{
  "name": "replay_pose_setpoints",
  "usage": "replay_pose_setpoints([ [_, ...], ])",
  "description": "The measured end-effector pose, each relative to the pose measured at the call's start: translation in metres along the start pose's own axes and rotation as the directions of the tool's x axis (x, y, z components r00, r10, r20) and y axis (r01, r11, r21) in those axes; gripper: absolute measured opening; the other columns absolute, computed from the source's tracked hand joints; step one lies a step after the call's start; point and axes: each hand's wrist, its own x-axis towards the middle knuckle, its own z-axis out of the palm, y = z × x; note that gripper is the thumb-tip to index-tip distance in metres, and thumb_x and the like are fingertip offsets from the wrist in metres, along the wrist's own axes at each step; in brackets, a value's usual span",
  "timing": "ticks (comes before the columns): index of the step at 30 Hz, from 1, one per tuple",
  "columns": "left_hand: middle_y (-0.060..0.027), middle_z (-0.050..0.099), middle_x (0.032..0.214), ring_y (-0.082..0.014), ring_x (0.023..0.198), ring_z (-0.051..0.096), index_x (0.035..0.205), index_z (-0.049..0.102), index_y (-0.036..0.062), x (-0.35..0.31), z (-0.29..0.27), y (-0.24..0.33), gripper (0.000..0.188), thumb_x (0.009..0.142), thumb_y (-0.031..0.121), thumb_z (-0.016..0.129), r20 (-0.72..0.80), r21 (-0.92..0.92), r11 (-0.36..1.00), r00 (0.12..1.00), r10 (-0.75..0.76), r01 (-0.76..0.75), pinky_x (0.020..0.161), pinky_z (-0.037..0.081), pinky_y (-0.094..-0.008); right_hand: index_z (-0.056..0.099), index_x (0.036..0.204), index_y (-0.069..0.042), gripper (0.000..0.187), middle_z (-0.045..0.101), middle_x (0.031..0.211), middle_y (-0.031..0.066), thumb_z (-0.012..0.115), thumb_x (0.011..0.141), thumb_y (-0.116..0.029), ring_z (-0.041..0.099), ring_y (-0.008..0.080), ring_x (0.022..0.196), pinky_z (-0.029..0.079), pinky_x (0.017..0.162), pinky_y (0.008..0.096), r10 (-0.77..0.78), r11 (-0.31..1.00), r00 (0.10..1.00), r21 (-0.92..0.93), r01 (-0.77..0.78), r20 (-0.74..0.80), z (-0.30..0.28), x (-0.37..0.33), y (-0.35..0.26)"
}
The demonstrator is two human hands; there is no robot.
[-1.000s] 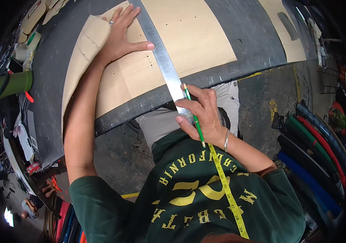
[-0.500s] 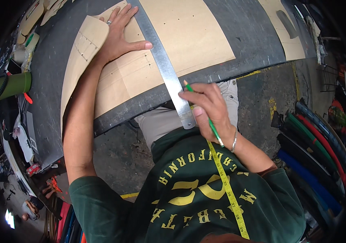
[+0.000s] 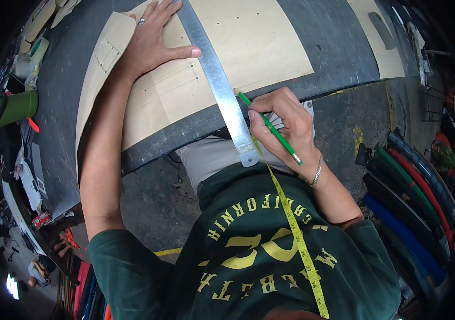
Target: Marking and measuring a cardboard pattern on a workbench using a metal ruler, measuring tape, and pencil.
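A long steel ruler [image 3: 212, 72] lies slantwise across a sheet of brown pattern paper [image 3: 259, 48] and sticks out past the table's near edge. My left hand [image 3: 155, 45] is spread flat on the paper, its thumb touching the ruler's left edge. Between the fingers of my right hand [image 3: 286, 120] is a green pencil [image 3: 272, 129], its tip at the ruler's right edge near the paper's near border. Small dots and faint lines mark the paper. At the left, a curled part of the paper [image 3: 111, 45] stands up beside my left forearm.
A yellow tape measure [image 3: 296, 232] hangs down over my shirt. The dark table [image 3: 339, 48] carries another paper piece [image 3: 392, 61] at the right, plus a tape roll [image 3: 39, 49] and a green cylinder [image 3: 11, 112] at the left. Rolled materials [image 3: 414, 186] stand at the right.
My right hand has turned, and the pencil tip has moved up and left to the ruler's edge by the paper. The left hand stays spread on the paper.
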Motion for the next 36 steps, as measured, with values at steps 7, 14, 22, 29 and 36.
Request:
replay_pose_setpoints([
  [7,-0.0267,0.034,0.164,-0.0459,0.157,0.022,0.158,0.04,0.0056,0.006,0.038,-0.026,0.13,0.058,0.075,0.086,-0.6,-0.528,0.474,0.704,0.38,-0.705,0.124,0.011,-0.0685,0.07,0.093,0.003,0.011,0.072,0.092,0.0129,0.077,0.084,0.0,0.068,0.0248,0.086,0.054,0.077,0.035,-0.025,0.999,1.0,-0.023,0.025,0.02,0.0,0.001,-0.002],
  [14,-0.0147,0.034,0.168,-0.0373,0.158,0.023,0.161,0.039,0.0191,0.0,0.032,-0.023,0.13,0.057,0.085,0.081,-0.242,0.087,0.986,0.957,0.16,-0.142,0.124,0.01,-0.0703,0.071,0.092,0.002,0.011,0.072,0.091,0.0132,0.077,0.084,0.0,0.067,0.0262,0.085,0.053,0.077,0.0362,-0.016,1.0,1.0,0.005,0.016,0.01,-0.001,0.002,-0.003],
  [22,-0.0286,0.034,0.164,-0.0462,0.156,0.023,0.157,0.041,0.0044,0.002,0.009,-0.003,0.131,0.057,0.075,0.086,-0.034,-0.005,1.0,0.999,0.015,-0.015,0.124,0.01,-0.0683,0.072,0.093,0.003,0.011,0.072,0.091,0.0132,0.077,0.085,-0.001,0.067,0.0246,0.087,0.054,0.076,0.035,0.011,1.0,1.0,-0.009,-0.011,0.024,-0.002,0.001,-0.003],
  [29,-0.0287,0.034,0.164,-0.0468,0.156,0.022,0.157,0.04,0.0032,0.0,0.013,-0.008,0.133,0.056,0.077,0.085,-0.043,-0.008,1.0,0.999,0.011,-0.012,0.124,0.012,-0.0688,0.073,0.095,0.003,0.012,0.073,0.091,0.0119,0.078,0.086,-0.002,0.067,0.0225,0.083,0.054,0.073,0.0338,-0.003,1.0,1.0,-0.028,0.004,0.03,-0.002,0.006,-0.004],
  [36,-0.0286,0.034,0.164,-0.0466,0.157,0.022,0.157,0.04,0.003,-0.002,0.007,-0.006,0.133,0.057,0.078,0.085,-0.014,0.009,1.0,1.0,0.008,-0.008,0.124,0.011,-0.0691,0.075,0.101,0.0,0.014,0.063,0.076,0.0059,0.076,0.092,-0.011,0.062,0.0117,0.068,0.049,0.061,0.0276,0.081,0.991,0.993,-0.111,-0.071,0.082,0.0,0.038,-0.005],
])
